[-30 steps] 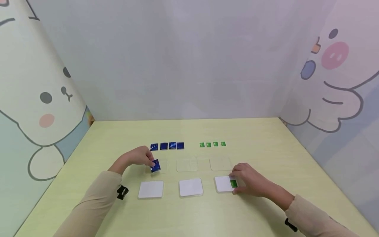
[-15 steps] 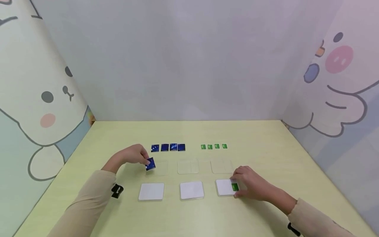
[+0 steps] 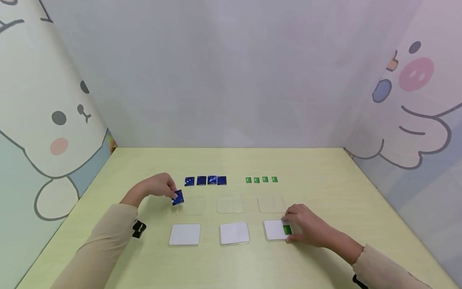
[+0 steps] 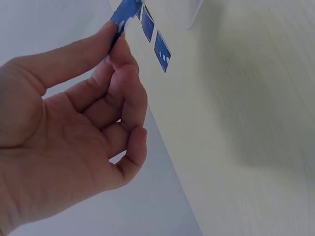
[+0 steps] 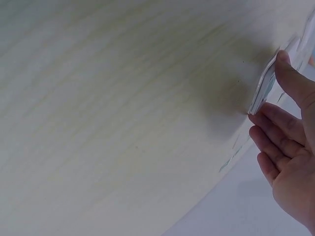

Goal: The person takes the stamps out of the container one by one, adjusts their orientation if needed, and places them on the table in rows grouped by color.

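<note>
My left hand (image 3: 159,186) is raised over the table at the left. Thumb and index finger pinch a small dark blue square card (image 3: 178,197) by its edge; the left wrist view catches the same blue card (image 4: 126,13) at the fingertips. At the right, my right hand (image 3: 309,226) holds the right end of a flat clear box (image 3: 275,230) with white contents, thumb on the near edge and fingers on the far one. A small green square (image 3: 287,229) lies on that box's right end. In the right wrist view, thumb and fingertips pinch the box's edges (image 5: 263,84).
Two more boxes with white contents, a left one (image 3: 185,234) and a middle one (image 3: 234,233), stand in the front row. Behind are clear lids (image 3: 229,204). Farther back lie several blue squares (image 3: 211,180) and several green squares (image 3: 256,180).
My left hand has drawn left and slightly back with the blue card, off the left clear lid. The right hand keeps its hold on the box, while the view shifts slightly.
</note>
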Available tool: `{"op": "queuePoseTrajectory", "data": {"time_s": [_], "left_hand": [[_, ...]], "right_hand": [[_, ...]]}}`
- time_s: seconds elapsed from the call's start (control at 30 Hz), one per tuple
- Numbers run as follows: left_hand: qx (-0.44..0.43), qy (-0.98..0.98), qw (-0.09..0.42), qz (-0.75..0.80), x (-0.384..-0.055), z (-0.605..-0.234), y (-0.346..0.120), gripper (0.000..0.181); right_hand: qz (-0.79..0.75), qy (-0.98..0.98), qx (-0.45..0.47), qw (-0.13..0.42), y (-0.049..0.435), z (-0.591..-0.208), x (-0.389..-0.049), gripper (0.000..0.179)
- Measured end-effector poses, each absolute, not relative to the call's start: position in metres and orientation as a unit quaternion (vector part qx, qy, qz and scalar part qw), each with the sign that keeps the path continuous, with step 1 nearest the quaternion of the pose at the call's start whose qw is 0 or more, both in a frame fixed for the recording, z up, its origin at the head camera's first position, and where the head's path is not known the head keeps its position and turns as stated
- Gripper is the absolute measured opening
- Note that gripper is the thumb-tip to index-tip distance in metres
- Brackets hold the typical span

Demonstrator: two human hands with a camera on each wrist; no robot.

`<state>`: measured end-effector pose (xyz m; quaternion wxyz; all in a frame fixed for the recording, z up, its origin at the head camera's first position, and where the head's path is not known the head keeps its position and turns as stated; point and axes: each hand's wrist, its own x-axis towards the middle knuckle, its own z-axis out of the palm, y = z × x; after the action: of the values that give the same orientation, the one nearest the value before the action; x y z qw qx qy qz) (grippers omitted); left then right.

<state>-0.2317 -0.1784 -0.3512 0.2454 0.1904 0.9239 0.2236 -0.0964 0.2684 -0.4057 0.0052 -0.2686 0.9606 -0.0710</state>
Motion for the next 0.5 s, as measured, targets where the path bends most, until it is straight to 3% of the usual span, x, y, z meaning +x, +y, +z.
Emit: {"op": "queuePoseTrajectory", "data": {"time_s": [0.5], "left_hand": [[0.175,0.928,0.255,0.209,-0.2357,-0.3513,-0.1795,0.011]], "right_hand": [[-0.075,0.96,-0.27,0.004,0.2677,-0.4051,-0.0948,0.048]]}}
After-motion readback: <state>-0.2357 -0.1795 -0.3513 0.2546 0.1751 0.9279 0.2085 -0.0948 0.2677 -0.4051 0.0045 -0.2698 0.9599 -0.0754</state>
